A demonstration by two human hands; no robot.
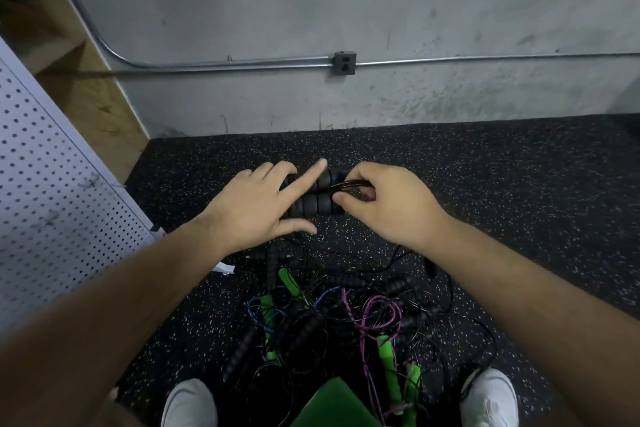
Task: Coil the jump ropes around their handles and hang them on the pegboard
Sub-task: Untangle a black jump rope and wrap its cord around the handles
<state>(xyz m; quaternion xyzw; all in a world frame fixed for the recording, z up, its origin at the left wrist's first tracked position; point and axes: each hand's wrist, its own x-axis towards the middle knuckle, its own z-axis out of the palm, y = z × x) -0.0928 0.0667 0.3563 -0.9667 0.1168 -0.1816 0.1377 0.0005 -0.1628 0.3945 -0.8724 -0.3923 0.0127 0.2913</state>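
Observation:
Two black ribbed jump-rope handles [317,204] lie side by side in my hands above the floor. My left hand [258,206] holds their left end, its index finger stretched straight over them and its thumb beneath. My right hand [384,203] pinches a loop of thin black rope [346,185] against the handles' right end. A tangled pile of jump ropes [332,319] with black and green handles and blue, pink and black cords lies on the floor below my arms. The white pegboard [52,191] stands at the left.
A grey concrete wall [346,10] with a metal conduit [225,63] and an outlet box [344,63] faces me. The floor is black speckled rubber [519,184]. My white shoes [188,404] and a green object [332,402] sit at the bottom edge.

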